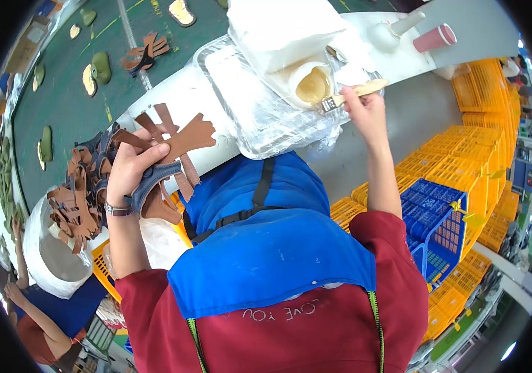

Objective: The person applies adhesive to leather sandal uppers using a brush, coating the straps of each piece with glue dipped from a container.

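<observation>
In my left hand (130, 171) is a brown leather sandal upper (190, 137) with several straps fanned out and a dark blue lining below. Thumb and fingers pinch it above the table's near edge. My right hand (366, 113) grips a flat brush (372, 86) by its pale wooden handle. The brush's bristle end is at the right rim of a white container (295, 79) holding pale yellow liquid. Beneath that container lies a plastic-wrapped tray (231, 102). A heap of brown and navy uppers (79, 193) hangs close to my left wrist.
On the green conveyor belt (67, 56) lie several green shoe parts and a brown upper (146, 55). A red cup (435, 38) and a white bottle (385, 36) stand back right. Yellow crates (458, 149), a blue crate (433, 202) and a white bucket (54, 267) flank me; a person works lower left.
</observation>
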